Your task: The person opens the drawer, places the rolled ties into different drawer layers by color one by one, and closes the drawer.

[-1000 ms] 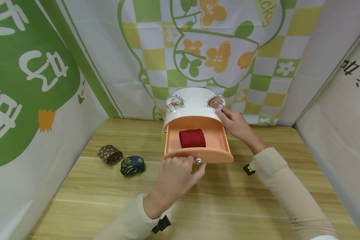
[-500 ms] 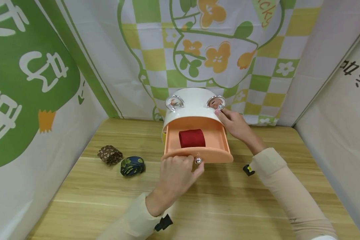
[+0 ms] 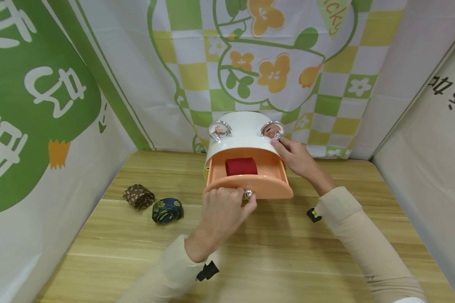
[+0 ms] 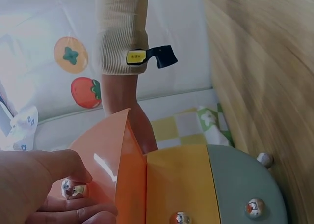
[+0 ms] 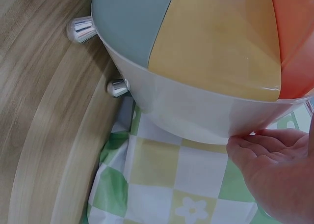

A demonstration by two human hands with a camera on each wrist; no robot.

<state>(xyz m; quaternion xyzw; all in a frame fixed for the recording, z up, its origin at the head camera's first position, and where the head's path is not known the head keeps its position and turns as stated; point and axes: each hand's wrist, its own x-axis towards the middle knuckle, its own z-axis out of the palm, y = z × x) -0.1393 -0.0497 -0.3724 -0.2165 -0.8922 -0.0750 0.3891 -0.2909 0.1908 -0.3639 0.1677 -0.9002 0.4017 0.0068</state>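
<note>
A white rounded cabinet [image 3: 242, 134] with ring-shaped silver ornaments on top has its orange drawer [image 3: 265, 187] pulled out. Inside that drawer lies a rolled red necktie [image 3: 241, 166]. My left hand [image 3: 223, 212] is at the drawer front, thumb and fingers pinching its round silver knob [image 3: 248, 193]; the left wrist view shows the knob [image 4: 73, 188] between them. My right hand [image 3: 297, 158] rests against the cabinet's right side near the top. In the right wrist view the right hand's fingers [image 5: 265, 145] lie fairly straight along the white shell [image 5: 196, 111].
Two rolled neckties, one brown floral [image 3: 138, 196] and one blue with green flowers [image 3: 167, 210], lie on the wooden table [image 3: 273, 261] to the left. Below the orange drawer are a yellow drawer [image 4: 181, 180] and a grey-green drawer [image 4: 240, 180]. A patterned cloth [image 3: 197, 75] hangs behind.
The orange drawer has slid a little inward, and my left hand has moved with it, still at the knob. The red necktie moved back with the drawer. My right hand has stayed in place.
</note>
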